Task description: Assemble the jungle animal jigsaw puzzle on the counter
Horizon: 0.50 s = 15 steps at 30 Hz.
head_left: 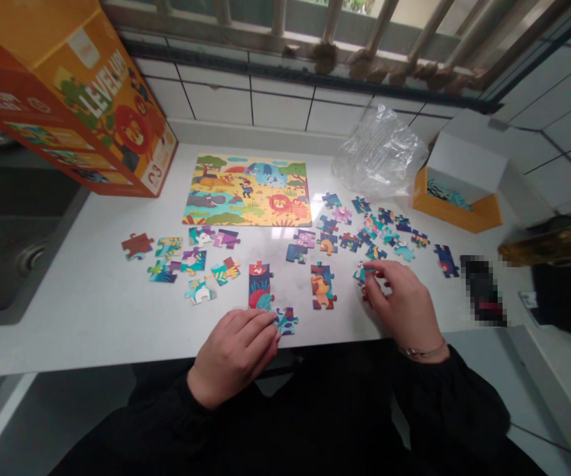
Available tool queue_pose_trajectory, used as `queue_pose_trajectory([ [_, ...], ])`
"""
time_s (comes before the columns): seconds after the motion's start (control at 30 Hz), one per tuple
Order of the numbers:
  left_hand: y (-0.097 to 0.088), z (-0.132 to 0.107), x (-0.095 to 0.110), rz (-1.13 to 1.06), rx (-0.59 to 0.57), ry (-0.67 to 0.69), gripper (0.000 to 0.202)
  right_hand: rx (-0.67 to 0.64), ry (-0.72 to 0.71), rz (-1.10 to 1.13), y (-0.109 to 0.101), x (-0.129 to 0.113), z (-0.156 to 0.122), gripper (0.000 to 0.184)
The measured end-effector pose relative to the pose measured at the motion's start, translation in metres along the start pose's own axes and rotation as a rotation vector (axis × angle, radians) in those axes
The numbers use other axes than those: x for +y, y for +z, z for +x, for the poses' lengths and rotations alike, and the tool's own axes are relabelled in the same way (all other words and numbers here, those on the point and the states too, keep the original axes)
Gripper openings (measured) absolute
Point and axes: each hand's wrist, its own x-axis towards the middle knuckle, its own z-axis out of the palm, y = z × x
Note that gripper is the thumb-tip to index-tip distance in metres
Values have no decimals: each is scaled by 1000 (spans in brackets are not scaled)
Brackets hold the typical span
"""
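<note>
The left hand (pixel 233 357) is resting palm-down near the bottom of the view, its fingers curled together and pointing toward the right, while the right hand (pixel 399 297) is angling forward and down, its thumb and fingertips (pixel 368 266) pinching together. Black sleeves (pixel 444 390) are coming up from the bottom of the view, and a thin bracelet (pixel 421 352) is circling the right wrist (pixel 429 347).

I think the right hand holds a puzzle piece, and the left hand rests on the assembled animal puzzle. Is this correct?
No. In the head view, the left hand rests at a loose puzzle piece, not on the assembled animal puzzle. The right hand does hold a puzzle piece.
</note>
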Motion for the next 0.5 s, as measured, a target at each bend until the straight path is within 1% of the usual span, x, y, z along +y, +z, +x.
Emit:
queue_pose_trajectory([
  [0.07, 0, 0, 0, 3, 3, 1, 13, -11, -34, -22, 0, 0, 16, 21],
  [0.17, 1, -1, 0, 1, 2, 1, 14, -56, -90, -56, 6, -2, 51, 21],
  [0.27, 2, -1, 0, -3, 3, 1, 13, -101, -96, -106, 20, -6, 92, 22],
  [0.37, 1, -1, 0, 1, 10, 5, 12, -178, -94, -159, 37, -12, 127, 25],
  [0.43, 1, 0, 1, 5, 11, 0, 12, -236, -82, -204, 47, -15, 142, 28],
  [0.5, 0, -1, 2, 9, 10, -9, 12, -292, -74, -238, 55, -17, 151, 27],
])
